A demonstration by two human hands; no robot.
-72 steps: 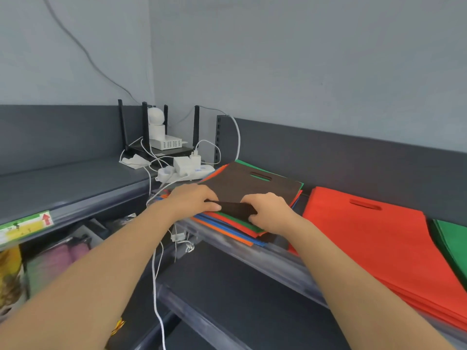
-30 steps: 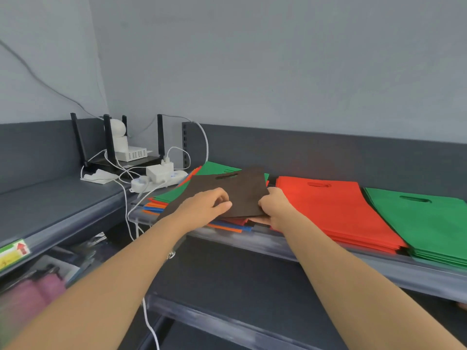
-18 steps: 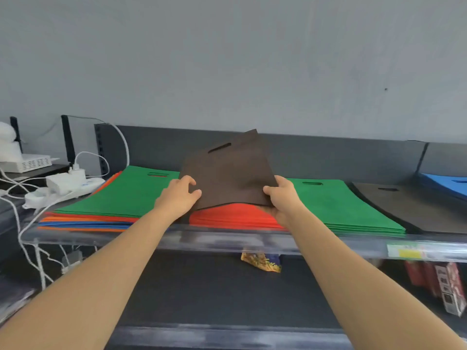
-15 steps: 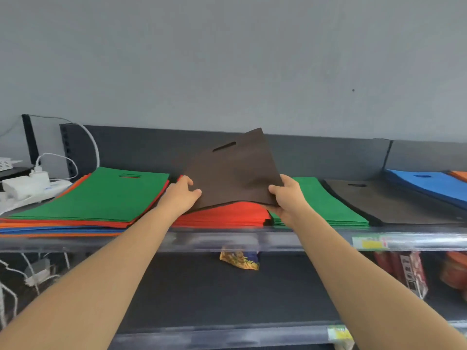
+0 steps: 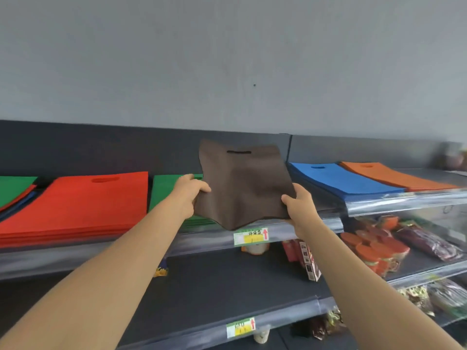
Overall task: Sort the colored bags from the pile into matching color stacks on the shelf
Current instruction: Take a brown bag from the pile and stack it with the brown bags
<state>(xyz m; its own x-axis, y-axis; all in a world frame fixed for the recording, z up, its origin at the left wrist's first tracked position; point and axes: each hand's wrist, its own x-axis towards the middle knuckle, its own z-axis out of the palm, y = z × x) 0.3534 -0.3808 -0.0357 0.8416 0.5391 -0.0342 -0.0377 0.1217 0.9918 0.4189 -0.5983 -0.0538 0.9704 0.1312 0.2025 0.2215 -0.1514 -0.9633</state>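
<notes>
brown bag (image 5: 242,188) pinched at both near corners by left hand (image 5: 188,192) and right hand (image 5: 297,207), held spread, ready for flat stacking on shelf (image 5: 379,204).

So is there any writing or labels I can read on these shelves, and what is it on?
"环保袋", as best I can read, plus a red arrow: upper shelf tag.
Lower shelf tag: red arrow; words too blurred.
Small box on the middle shelf: print too small.
Brown bag: no writing.
</notes>
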